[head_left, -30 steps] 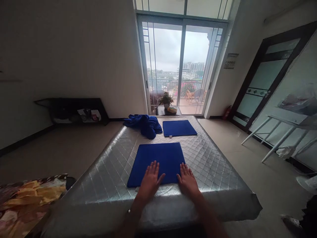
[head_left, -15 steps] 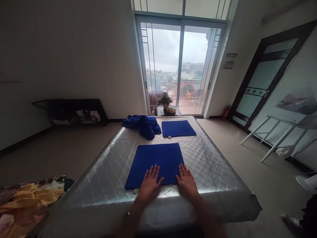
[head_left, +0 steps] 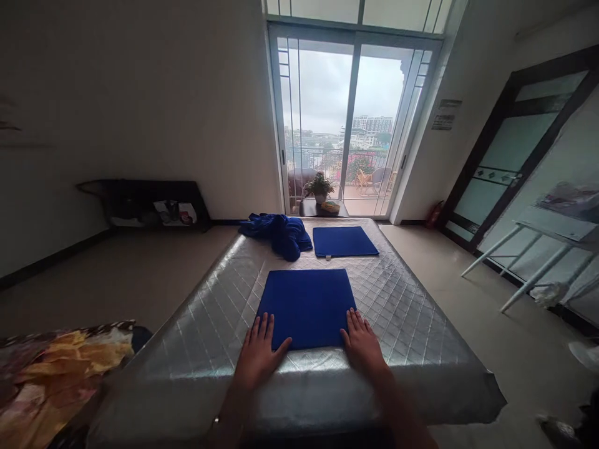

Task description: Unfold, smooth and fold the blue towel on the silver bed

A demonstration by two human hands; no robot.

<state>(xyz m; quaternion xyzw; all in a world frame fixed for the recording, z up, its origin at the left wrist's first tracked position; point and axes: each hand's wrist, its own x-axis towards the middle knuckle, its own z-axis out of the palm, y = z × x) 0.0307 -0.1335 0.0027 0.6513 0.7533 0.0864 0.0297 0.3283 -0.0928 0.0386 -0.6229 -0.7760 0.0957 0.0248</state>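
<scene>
A flat, square-edged piece of blue folded cloth (head_left: 306,305) lies in front of me on a silver quilted cover (head_left: 397,312). My left hand (head_left: 262,346) rests with spread fingers on its near left corner. Against its near right edge lies my right hand (head_left: 362,340), fingers stretched out and palm down. Neither hand grips anything. Farther back is a second flat blue cloth (head_left: 345,241), with a small white tag at its near edge. To the left of that one sits a crumpled blue cloth heap (head_left: 285,236).
Patterned and yellow fabrics (head_left: 70,368) are piled at the lower left. Beyond the covered surface stands a small dark table (head_left: 306,209) with a potted plant (head_left: 321,187). A white-legged table (head_left: 556,224) is at the right, and a dark low stand (head_left: 187,193) is by the left wall.
My left hand has slid left across the front blue cloth to its near left corner. My right hand stays by the right edge. The view has shifted slightly.
</scene>
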